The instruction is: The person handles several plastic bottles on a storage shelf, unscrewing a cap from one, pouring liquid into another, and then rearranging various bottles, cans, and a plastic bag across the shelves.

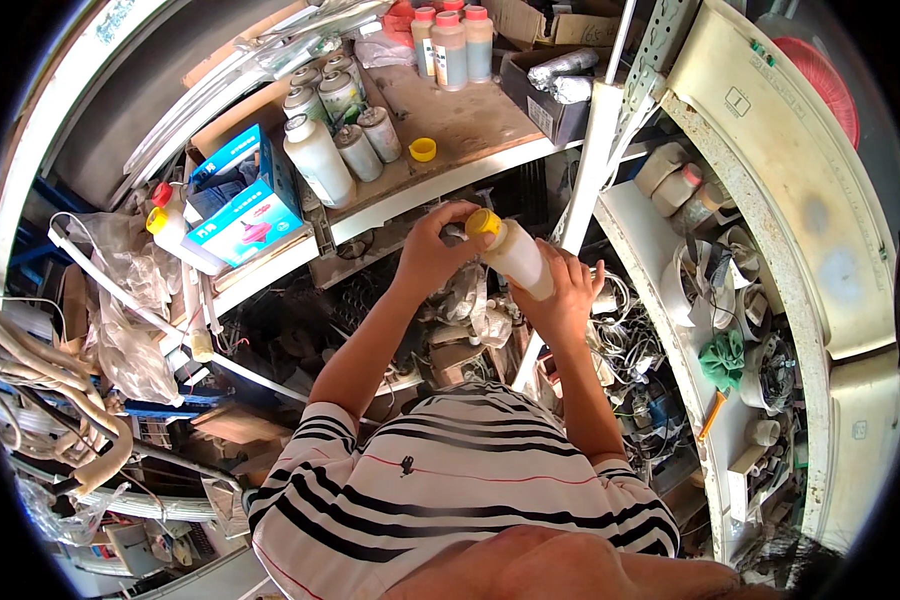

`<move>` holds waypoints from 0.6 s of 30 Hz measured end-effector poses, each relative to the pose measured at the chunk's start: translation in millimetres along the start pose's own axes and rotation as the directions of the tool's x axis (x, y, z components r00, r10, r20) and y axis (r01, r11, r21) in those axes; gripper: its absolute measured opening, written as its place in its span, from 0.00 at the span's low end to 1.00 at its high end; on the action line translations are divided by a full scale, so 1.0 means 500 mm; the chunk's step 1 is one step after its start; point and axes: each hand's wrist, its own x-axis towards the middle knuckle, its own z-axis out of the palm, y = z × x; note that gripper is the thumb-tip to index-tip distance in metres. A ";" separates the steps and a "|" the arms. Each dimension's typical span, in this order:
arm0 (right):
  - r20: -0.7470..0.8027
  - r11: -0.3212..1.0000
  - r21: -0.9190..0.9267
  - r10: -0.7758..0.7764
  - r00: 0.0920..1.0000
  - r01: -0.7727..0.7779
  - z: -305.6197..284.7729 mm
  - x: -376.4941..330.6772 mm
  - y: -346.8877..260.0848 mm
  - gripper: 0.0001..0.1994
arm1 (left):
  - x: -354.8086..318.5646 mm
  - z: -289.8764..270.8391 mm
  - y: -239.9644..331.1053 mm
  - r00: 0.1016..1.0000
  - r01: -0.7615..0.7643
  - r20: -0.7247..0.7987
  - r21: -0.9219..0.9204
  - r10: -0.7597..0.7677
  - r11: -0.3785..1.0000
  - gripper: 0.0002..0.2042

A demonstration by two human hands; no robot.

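Observation:
In front of my chest, a translucent white plastic bottle [519,258] leans with its top up and to the left. My right hand [562,300] is wrapped round its lower body. At the top sits a yellow screw cap [484,223], which my left hand [438,252] pinches from the left between thumb and fingers. On the shelf beyond, a loose yellow cap [423,150] lies beside a large white bottle [319,163] and several spray cans [358,152].
Red-capped bottles [450,55] stand at the back of the wooden shelf [480,125]. A blue box [245,205] sits at left, a dark cardboard box [542,100] at right. A white post [588,165] rises right of my hands. Tangled cables [625,345] lie below.

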 end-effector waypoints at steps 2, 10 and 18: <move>0.050 0.995 0.095 0.025 0.998 -0.030 -0.005 -0.004 0.003 0.32 | -0.003 -0.004 0.004 0.999 0.017 0.031 -0.025 -0.016 1.000 0.27; 0.416 0.668 0.657 0.068 0.907 -0.351 -0.025 -0.022 0.013 0.33 | -0.007 -0.061 0.010 0.914 -0.211 0.362 0.038 0.184 0.977 0.28; 0.265 0.952 0.301 -0.031 0.964 -0.052 -0.023 -0.019 0.005 0.33 | -0.042 -0.056 0.065 0.925 -0.369 0.212 0.321 0.314 0.872 0.26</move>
